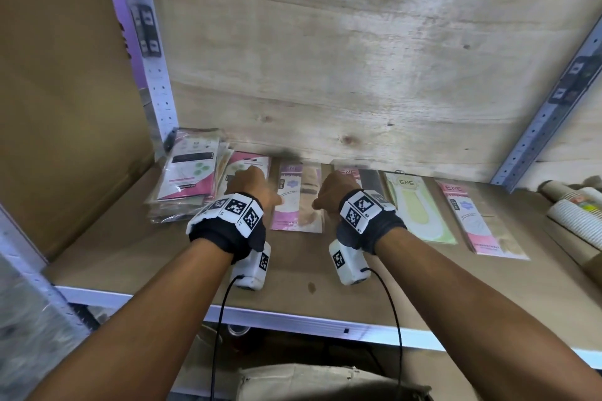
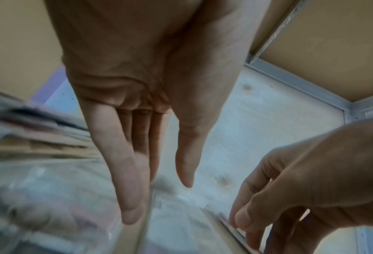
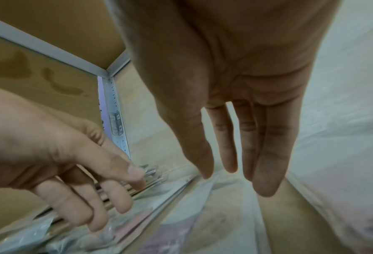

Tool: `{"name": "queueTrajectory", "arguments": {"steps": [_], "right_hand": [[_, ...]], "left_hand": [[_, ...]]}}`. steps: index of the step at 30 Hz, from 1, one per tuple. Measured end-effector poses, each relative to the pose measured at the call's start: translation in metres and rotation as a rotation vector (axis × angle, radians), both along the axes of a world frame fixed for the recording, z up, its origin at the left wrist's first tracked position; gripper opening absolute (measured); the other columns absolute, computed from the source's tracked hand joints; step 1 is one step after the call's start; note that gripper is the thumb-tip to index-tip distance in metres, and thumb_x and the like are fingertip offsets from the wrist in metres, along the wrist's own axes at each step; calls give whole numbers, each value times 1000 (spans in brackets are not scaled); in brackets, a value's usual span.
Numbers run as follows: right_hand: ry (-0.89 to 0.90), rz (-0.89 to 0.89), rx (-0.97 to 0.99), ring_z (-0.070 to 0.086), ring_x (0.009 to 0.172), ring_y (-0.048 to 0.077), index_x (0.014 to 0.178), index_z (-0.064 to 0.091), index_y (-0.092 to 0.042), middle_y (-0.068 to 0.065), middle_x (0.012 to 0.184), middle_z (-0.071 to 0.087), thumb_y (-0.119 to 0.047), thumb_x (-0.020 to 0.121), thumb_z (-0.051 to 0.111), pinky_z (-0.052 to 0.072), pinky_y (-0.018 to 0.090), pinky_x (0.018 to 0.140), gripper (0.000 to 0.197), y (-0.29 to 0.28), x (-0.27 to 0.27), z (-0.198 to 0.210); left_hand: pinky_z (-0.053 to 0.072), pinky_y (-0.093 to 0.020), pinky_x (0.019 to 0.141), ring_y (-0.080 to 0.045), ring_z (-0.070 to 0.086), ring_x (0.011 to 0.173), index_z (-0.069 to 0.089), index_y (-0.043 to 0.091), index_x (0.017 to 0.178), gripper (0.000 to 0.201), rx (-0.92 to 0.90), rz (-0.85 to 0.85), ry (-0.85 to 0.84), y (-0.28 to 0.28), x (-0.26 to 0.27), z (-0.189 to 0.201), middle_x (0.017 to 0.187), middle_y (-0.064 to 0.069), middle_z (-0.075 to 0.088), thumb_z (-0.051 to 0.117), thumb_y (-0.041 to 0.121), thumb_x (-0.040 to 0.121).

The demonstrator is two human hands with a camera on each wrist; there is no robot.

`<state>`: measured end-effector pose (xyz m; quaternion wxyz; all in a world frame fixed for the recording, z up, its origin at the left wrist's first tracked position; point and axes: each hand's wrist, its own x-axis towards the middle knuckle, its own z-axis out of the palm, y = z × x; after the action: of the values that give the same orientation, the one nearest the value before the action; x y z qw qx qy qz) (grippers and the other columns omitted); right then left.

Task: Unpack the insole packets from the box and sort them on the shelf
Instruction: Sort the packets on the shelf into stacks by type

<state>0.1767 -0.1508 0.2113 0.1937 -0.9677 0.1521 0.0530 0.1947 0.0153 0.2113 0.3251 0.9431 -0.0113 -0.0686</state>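
Insole packets lie in a row on the brown shelf board (image 1: 136,257). A stack of packets (image 1: 189,179) sits at the left end. To its right come a pink packet (image 1: 257,163), a purple packet (image 1: 298,202), an ENE packet with a dark insole (image 1: 371,177), a green insole packet (image 1: 420,208) and another pink packet (image 1: 475,221). My left hand (image 1: 250,182) reaches over the first pink packet, fingers straight (image 2: 128,197) and holding nothing. My right hand (image 1: 338,189) hovers over the dark ENE packet, fingers straight (image 3: 265,171) and empty. Contact with the packets cannot be told.
Plywood (image 1: 358,58) backs the shelf and perforated metal uprights (image 1: 156,75) frame it. Rolled paper cups (image 1: 573,205) lie at the right end. The metal front rail (image 1: 293,322) runs below my wrists. Under it a grey-brown box or bag top (image 1: 325,381) shows.
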Motion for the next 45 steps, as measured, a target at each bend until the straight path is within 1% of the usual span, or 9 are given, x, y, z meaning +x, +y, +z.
{"name": "queueTrajectory", "arguments": {"steps": [4,8,14,26,28,32,36,40,45], "right_hand": [[-91,31,69,69,101,32,107,70,4,19,107,71,-11,87,62,56,37,91,27,13,8,7],[-117,95,234,71,62,5,101,75,-10,10,89,78,-14,87,63,54,11,58,19,41,17,7],[-29,159,182,65,111,27,122,66,-1,12,122,68,-30,86,74,54,34,93,47,89,39,-2],[-53,87,190,58,114,30,131,47,0,14,126,60,-33,63,91,41,29,72,88,93,62,-19],[-32,76,207,63,108,29,125,53,-3,12,117,63,-36,64,90,48,31,73,79,90,63,-15],[166,25,521,58,42,11,95,68,-15,2,61,63,-20,81,76,48,17,47,16,78,58,-6],[177,-30,843,49,88,28,110,65,-2,19,100,56,-6,84,70,42,34,77,27,65,38,3],[23,23,989,48,80,29,97,63,1,23,102,56,8,83,63,38,29,58,15,56,3,25],[-219,166,679,58,65,29,94,63,-4,20,86,65,11,76,69,52,39,63,24,40,-36,59]], "left_hand": [[60,-42,83,-34,72,90,69,1,105,35,-119,46,-57,22,9,15,101,-16,73,74,28,84],[59,-41,84,-34,72,90,71,7,102,24,-227,166,-111,47,13,22,100,-16,73,71,23,84],[60,-42,83,-32,73,85,73,7,97,17,-335,213,-109,69,13,18,91,-14,75,67,18,86],[63,-43,71,-28,74,65,73,10,75,10,-402,222,-133,93,17,14,70,-11,75,67,12,82],[63,-44,68,-28,74,62,73,8,73,11,-412,217,-116,94,17,15,68,-11,74,66,11,82],[61,-37,68,-29,72,63,72,2,78,14,-467,194,-57,91,19,14,72,-11,74,61,10,84],[39,-18,42,-13,50,39,46,9,66,31,-679,105,179,83,18,16,64,-9,47,44,6,97],[61,-26,56,-21,68,89,58,10,99,16,-880,126,251,70,11,21,93,-9,63,56,26,99],[62,-36,63,-27,76,82,59,13,104,54,-1113,62,262,47,-3,38,103,-15,66,70,59,79]]}}
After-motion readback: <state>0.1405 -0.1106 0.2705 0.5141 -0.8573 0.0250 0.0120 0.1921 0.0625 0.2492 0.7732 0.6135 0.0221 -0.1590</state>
